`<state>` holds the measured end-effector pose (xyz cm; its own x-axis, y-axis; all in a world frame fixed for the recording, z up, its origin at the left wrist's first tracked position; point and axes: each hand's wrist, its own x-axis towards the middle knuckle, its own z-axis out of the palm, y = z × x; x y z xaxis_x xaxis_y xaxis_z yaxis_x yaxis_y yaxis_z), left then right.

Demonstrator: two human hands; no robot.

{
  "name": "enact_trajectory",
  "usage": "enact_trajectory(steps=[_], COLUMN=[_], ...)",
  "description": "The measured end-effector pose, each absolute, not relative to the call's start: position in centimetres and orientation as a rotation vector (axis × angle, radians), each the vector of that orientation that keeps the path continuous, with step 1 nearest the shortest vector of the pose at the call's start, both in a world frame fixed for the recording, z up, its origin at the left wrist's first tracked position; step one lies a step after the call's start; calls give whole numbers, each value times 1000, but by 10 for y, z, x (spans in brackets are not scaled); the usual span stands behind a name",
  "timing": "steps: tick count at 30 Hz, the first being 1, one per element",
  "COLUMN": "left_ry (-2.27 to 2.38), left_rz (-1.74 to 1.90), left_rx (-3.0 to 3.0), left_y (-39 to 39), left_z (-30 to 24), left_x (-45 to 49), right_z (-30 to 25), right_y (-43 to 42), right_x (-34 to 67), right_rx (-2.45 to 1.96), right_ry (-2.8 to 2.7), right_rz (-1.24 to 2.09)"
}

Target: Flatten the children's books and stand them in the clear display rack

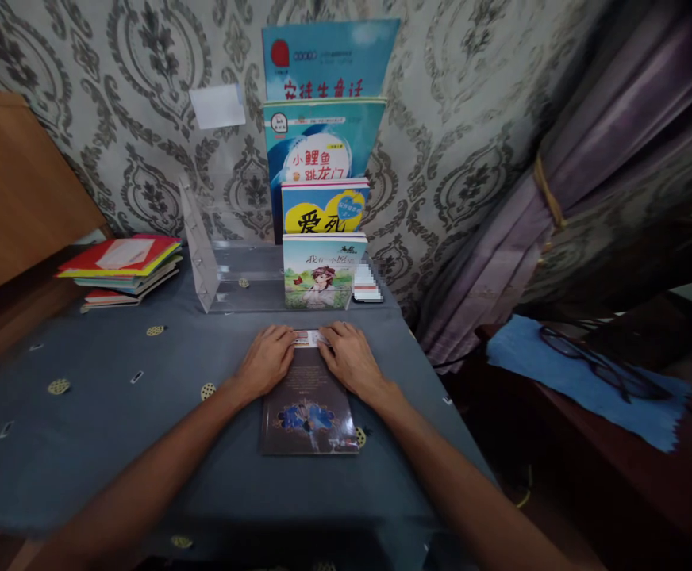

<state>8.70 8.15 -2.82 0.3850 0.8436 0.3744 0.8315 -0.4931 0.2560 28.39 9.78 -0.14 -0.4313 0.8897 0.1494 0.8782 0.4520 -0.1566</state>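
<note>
A dark-covered book (307, 396) lies face down or closed on the table in front of me, with a blue ornamental picture and a white barcode label near its far end. My left hand (267, 358) is closed at its far left corner, fingers bent over the edge. At the opposite corner my right hand (351, 357) grips it the same way, fingertips beside the label. Just beyond my hands, a clear tiered stand (244, 277) holds several upright books, among them a green picture-covered book (317, 274) in front and a yellow-and-blue book (325, 208) behind it.
A stack of books (125, 266) with a red one on top sits at the left of the grey tablecloth (113, 428). A phone-like object (368, 284) lies right of the stand. Glasses (590, 353) rest on a blue cloth (524, 357) beyond the table's right edge, near a tied curtain (513, 238).
</note>
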Motion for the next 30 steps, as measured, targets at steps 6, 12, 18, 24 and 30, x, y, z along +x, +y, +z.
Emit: enact_trajectory(steps=[6,12,18,24,30], left_ry=[1615,1663,1677,1609,1547], left_rz=[761,649,626,692,721], left_rx=[2586,2631,2608,2588,2633], left_y=[81,77,76,74,71], left_z=[-28,-20,-18,-24,-39], left_x=[89,91,89,82,72], right_z=[-3,-3,-8,-12,-23], right_y=[97,97,99,93,85], right_x=[283,282,283,286,298], right_rx=[-1536,-1534,-1498,-1448,-1369], right_ry=[-2473,-2478,-2465,-2461,-2398], right_rz=[94,56,48,-23,49])
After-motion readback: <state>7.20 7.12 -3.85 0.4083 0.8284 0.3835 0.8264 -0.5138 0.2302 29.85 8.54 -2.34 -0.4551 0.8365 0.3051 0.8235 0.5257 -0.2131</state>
